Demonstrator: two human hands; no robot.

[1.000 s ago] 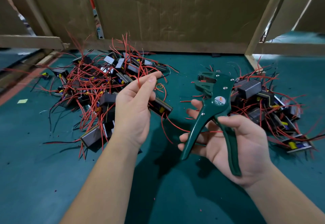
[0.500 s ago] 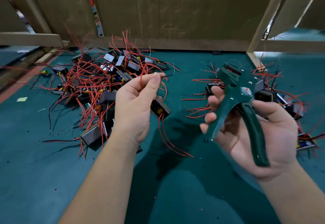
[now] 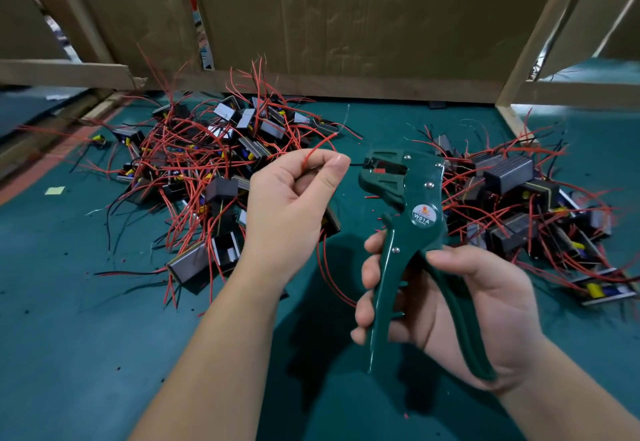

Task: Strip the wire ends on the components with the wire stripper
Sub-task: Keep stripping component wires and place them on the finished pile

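The right hand point(image 3: 485, 309) grips the green wire stripper point(image 3: 420, 198), whose round label reads W01A. Just left of the stripper's head, the left hand point(image 3: 287, 212) pinches a red wire point(image 3: 317, 148).

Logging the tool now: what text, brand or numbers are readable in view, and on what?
"W01A": round sticker on the green wire stripper in the right hand.
Above it the red emblem, below it the small print: too blurred to read.
On the components and cardboard: no legible text.
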